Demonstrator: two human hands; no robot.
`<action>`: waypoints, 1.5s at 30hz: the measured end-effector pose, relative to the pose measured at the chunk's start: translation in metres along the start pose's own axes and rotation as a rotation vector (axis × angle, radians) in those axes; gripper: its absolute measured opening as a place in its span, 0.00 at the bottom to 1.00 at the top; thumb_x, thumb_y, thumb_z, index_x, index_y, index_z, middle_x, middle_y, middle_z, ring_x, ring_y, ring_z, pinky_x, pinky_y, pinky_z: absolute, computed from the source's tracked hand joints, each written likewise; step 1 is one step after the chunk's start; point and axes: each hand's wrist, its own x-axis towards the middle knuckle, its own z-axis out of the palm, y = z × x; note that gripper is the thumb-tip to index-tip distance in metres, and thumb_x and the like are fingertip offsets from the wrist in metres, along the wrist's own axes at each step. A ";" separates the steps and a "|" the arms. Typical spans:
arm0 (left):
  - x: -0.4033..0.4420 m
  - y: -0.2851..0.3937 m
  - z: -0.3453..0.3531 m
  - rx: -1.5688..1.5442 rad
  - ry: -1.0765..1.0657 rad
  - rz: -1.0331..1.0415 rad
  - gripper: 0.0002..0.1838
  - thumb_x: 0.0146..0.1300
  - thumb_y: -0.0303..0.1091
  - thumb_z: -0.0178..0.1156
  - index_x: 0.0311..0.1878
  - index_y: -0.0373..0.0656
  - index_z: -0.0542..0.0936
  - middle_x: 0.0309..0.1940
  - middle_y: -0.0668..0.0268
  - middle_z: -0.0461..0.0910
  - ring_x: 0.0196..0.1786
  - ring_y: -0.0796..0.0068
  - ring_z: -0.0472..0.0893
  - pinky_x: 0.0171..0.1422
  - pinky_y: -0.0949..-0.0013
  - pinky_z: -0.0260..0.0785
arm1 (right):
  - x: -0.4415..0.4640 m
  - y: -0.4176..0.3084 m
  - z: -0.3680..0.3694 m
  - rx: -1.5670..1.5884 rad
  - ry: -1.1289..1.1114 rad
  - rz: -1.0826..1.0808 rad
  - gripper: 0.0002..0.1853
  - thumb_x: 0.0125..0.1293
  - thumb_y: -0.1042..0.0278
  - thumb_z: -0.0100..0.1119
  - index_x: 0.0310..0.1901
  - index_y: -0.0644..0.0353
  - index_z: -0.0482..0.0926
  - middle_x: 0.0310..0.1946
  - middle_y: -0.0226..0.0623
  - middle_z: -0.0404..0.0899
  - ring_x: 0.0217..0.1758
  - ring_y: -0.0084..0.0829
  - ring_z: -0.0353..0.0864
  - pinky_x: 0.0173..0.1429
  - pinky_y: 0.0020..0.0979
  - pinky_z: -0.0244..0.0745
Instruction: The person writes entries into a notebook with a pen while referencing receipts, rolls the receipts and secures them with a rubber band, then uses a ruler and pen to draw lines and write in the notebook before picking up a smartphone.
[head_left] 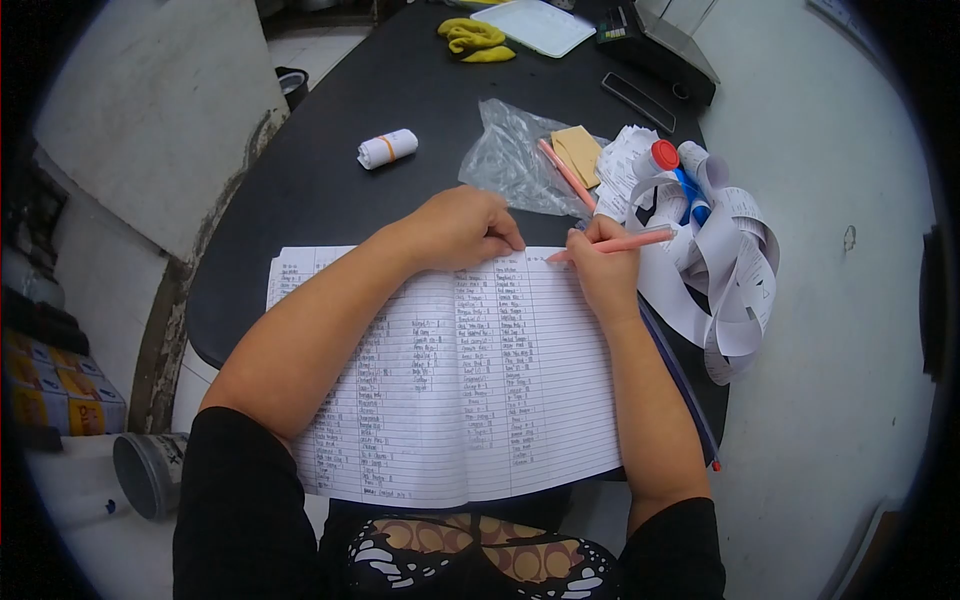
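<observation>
A lined notebook (570,400) lies spread on the black table, both pages bearing columns of handwriting. My right hand (608,268) is closed around a pink pen (640,241), whose tip meets the right page near its top edge. Across the left page reaches my left arm. My left hand (468,225) rests at the top edge by the middle fold, fingers curled in and fingertips pressed on the notebook; part of the fingers is hidden. Just beyond the hands are a clear plastic bag (510,150), a second pink pen (566,175) and folded brown paper (576,155).
Long curled receipt strips (715,270) pile up at right, with a red-capped item (664,154) among them. A banded paper roll (387,149) stands apart at left. Farther back are a yellow cloth (472,38), a white tray (535,25), a phone (638,102) and a scale (660,45).
</observation>
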 end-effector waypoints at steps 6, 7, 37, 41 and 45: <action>0.000 -0.001 0.000 -0.011 0.003 0.015 0.08 0.53 0.28 0.65 0.38 0.46 0.86 0.32 0.65 0.80 0.38 0.67 0.79 0.43 0.67 0.70 | 0.001 0.002 -0.001 0.067 0.011 0.003 0.13 0.58 0.74 0.57 0.19 0.58 0.67 0.14 0.28 0.69 0.15 0.15 0.66 0.19 0.20 0.59; 0.000 -0.002 0.000 -0.014 0.004 0.016 0.08 0.53 0.28 0.65 0.37 0.46 0.86 0.32 0.65 0.80 0.38 0.67 0.79 0.43 0.67 0.70 | -0.001 -0.004 -0.001 0.111 0.017 0.047 0.13 0.59 0.73 0.57 0.19 0.58 0.67 0.14 0.28 0.69 0.15 0.15 0.66 0.20 0.20 0.59; -0.001 -0.004 0.000 0.006 0.010 0.060 0.08 0.53 0.30 0.65 0.37 0.48 0.86 0.30 0.65 0.78 0.35 0.66 0.78 0.40 0.67 0.68 | -0.007 -0.006 0.005 0.126 -0.077 -0.030 0.14 0.56 0.75 0.58 0.18 0.60 0.65 0.16 0.30 0.69 0.22 0.22 0.79 0.25 0.22 0.67; -0.001 -0.004 0.001 0.005 0.016 0.060 0.08 0.53 0.29 0.65 0.37 0.46 0.86 0.31 0.64 0.78 0.36 0.66 0.78 0.40 0.67 0.69 | -0.008 -0.009 0.005 0.121 -0.093 -0.034 0.15 0.56 0.75 0.59 0.17 0.60 0.64 0.16 0.30 0.70 0.22 0.22 0.78 0.25 0.22 0.68; -0.001 -0.002 0.000 0.013 0.020 0.063 0.08 0.53 0.29 0.64 0.37 0.46 0.86 0.30 0.64 0.78 0.35 0.67 0.78 0.40 0.67 0.69 | -0.009 -0.012 0.004 0.036 -0.080 -0.045 0.15 0.56 0.74 0.59 0.17 0.60 0.64 0.16 0.31 0.70 0.22 0.22 0.78 0.25 0.23 0.68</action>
